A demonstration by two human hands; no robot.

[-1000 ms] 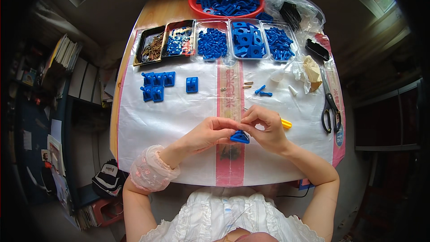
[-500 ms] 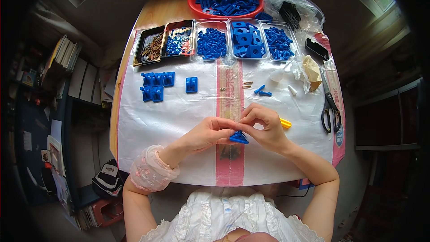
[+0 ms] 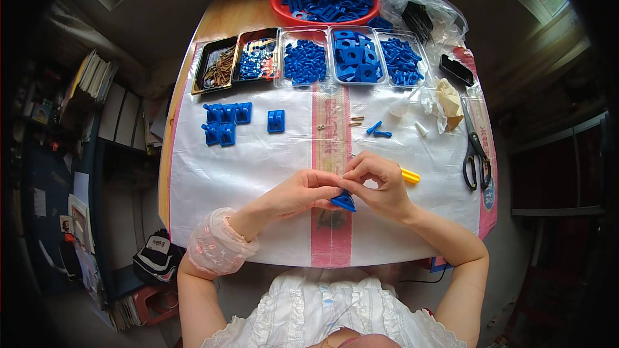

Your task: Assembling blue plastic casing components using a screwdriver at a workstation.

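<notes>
Just above the near part of the table, my left hand (image 3: 305, 188) grips a blue plastic bracket (image 3: 343, 202) with a flat base. My right hand (image 3: 377, 183) closes thumb and forefinger at the bracket's upper end, touching the left fingertips; whether a small part is pinched there is hidden. A yellow-handled screwdriver (image 3: 411, 176) lies partly behind my right hand. Farther off are a single blue bracket (image 3: 276, 122) and a cluster of several assembled blue brackets (image 3: 226, 115). Two brass pins (image 3: 356, 121) and two blue plastic bolts (image 3: 378, 130) lie beyond my right hand.
Across the back stand a tray of brass pins (image 3: 218, 67), a tray of small metal parts (image 3: 256, 58) and clear boxes of blue parts (image 3: 305, 63). Behind them sits a red basin (image 3: 276, 5). Black scissors (image 3: 476, 154), crumpled paper (image 3: 449, 104) and a white nozzle (image 3: 421, 129) lie at right.
The blue bracket has tilted slightly between my hands. My right fingers have shifted a little at its top; the things on the table stay put.
</notes>
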